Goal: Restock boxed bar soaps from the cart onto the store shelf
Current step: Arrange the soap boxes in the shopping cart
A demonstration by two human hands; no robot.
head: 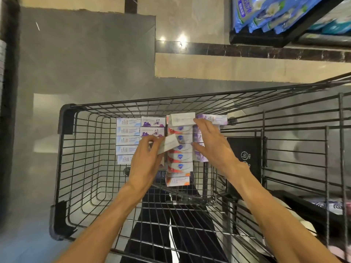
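Observation:
Both my hands reach into a black wire cart (65,118) holding rows of boxed bar soaps. My left hand (146,158) pinches a tilted white soap box (169,144) lifted above the pile. My right hand (210,141) touches another white box (182,118) at its fingertips, which sits raised at the far end of the red and white row (179,160). Its thumb rests against the purple boxes (198,156). Blue and white boxes (127,139) lie in a column at the left, with purple ones (152,126) beside them.
A store shelf (266,39) with blue bagged goods (266,14) stands at the top right. A black child-seat panel (245,154) sits in the cart at the right. Grey and beige floor tiles surround the cart. Dark shelving runs along the left edge.

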